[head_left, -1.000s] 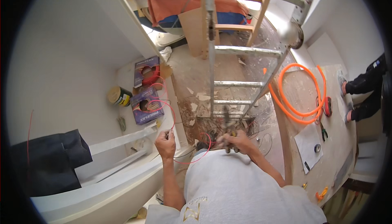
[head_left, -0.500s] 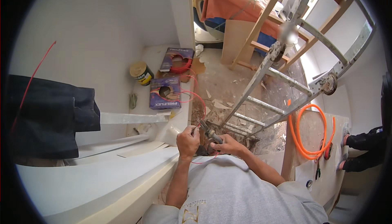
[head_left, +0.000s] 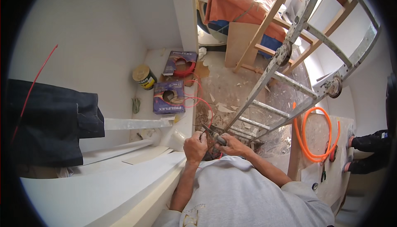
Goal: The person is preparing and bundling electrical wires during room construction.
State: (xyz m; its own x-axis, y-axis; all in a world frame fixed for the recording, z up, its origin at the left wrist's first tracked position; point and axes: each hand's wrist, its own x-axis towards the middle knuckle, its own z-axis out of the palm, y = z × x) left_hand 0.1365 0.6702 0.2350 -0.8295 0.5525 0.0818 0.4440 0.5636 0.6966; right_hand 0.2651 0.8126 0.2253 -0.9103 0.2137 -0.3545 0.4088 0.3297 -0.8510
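Note:
My left hand (head_left: 195, 147) is closed in front of my chest, with a thin dark wire (head_left: 202, 134) pinched between thumb and fingers. My right hand (head_left: 233, 145) is wrapped round the handles of a pair of pliers (head_left: 214, 135). The jaws point up and left, close beside the left fingertips; whether they grip the wire I cannot tell. A loop of red wire (head_left: 211, 108) runs down from the wire boxes toward my hands. One purple wire box (head_left: 163, 108) has a round hole; a second box (head_left: 169, 61) behind it shows a red coil (head_left: 188, 69).
A metal ladder (head_left: 285, 113) leans at right. Orange flexible tubing (head_left: 304, 141) and black-handled pliers (head_left: 323, 173) lie on a board near another person's legs (head_left: 368, 142). A can (head_left: 144, 77) stands by the boxes. Debris litters the floor. Dark cloth (head_left: 45, 123) hangs at left.
The pliers have tilted, their jaws now aimed more to the left. My left hand has shifted slightly right and down, and the red loop has moved right.

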